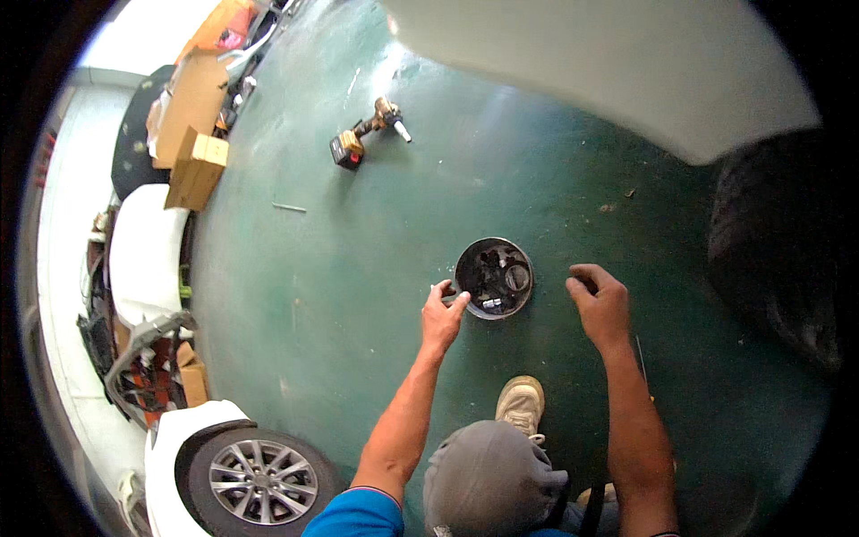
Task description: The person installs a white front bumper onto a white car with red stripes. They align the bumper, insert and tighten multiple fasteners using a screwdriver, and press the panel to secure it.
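Note:
A round metal bowl [463, 257] stands on the green floor in front of me, with dark parts and a small silvery metal piece [492, 303] inside. My left hand [442, 318] is at the bowl's left side, thumb tip over the rim and fingers apart from the thumb. I see nothing held in it. To the right of the bowl, clear of it, hovers my right hand [601, 304]. Its fingers curl in toward the thumb like a pinch. Whether something small sits between them is hidden.
A cordless power tool [369, 132] lies farther off, with a thin metal rod [289, 208] nearer. Overhead at right hangs a pale car body panel [617, 63] beside a dark tyre [778, 242]. Cardboard boxes [197, 166], white panels and a car wheel [263, 481] line the left.

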The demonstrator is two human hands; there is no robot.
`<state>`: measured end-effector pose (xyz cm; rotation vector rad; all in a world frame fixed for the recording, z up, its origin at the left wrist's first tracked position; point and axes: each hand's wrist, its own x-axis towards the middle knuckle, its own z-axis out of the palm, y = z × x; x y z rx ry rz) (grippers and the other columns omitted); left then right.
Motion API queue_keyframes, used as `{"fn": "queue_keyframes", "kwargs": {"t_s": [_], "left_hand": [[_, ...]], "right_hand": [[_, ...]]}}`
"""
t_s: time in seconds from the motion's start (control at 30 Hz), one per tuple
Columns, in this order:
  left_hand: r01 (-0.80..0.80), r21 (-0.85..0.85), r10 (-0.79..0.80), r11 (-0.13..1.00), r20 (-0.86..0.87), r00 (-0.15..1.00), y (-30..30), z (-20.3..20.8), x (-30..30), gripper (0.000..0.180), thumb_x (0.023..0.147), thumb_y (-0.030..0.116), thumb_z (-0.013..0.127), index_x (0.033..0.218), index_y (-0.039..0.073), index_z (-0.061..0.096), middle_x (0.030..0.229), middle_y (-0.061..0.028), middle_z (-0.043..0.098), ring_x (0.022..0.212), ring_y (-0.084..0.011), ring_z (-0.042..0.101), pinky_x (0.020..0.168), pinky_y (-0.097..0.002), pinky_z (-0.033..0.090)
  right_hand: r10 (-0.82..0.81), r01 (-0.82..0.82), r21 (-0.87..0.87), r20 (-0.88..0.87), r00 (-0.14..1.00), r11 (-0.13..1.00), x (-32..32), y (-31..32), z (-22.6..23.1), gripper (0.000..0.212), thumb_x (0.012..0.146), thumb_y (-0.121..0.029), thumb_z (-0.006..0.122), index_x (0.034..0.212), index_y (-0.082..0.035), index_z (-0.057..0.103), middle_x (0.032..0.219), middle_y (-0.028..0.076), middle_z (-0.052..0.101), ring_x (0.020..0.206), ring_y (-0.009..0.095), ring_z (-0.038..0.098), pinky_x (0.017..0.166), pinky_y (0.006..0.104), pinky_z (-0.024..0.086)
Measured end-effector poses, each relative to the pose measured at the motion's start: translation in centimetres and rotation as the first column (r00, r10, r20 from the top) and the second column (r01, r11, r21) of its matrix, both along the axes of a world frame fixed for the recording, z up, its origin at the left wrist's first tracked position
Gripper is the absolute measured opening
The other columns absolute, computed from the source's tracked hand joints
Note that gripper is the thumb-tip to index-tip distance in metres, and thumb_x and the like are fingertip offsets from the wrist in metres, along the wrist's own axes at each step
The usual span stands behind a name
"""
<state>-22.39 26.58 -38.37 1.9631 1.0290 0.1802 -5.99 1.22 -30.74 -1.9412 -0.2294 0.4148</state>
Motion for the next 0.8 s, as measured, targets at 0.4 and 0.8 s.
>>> {"fn": "queue_keyframes", "kwargs": {"t_s": [0.4,0.8], "left_hand": [[-0.279,-0.394,0.359,0.876,0.144,0.922,-2.4,-2.0,-5.1,0.038,0.094,0.014,0.061,0.127,-0.004,0.055,0.116,-0.0135,0.064,0.095,-0.0196,0.066,0.08,-0.0311,0.054],[-0.339,-0.445,0.431,0.829,0.12,0.895,-1.5,-2.3,-7.1,0.031,0.095,0.011,0.059,0.122,-0.004,0.059,0.111,-0.0105,0.066,0.091,-0.0178,0.066,0.078,-0.0295,0.054]], "right_hand": [[0.521,-0.377,-0.361,0.532,0.668,0.853,-1.3,12.8,-6.7,0.011,0.077,-0.012,0.065,0.087,-0.012,0.07,0.083,0.005,0.064,0.084,0.025,0.064,0.071,0.0381,0.053],[0.763,-0.464,-0.617,0.408,0.502,0.636,-2.9,18.7,-10.7,0.007,0.074,-0.014,0.066,0.08,-0.012,0.069,0.084,0.004,0.066,0.088,0.023,0.064,0.08,0.0369,0.048]]}}
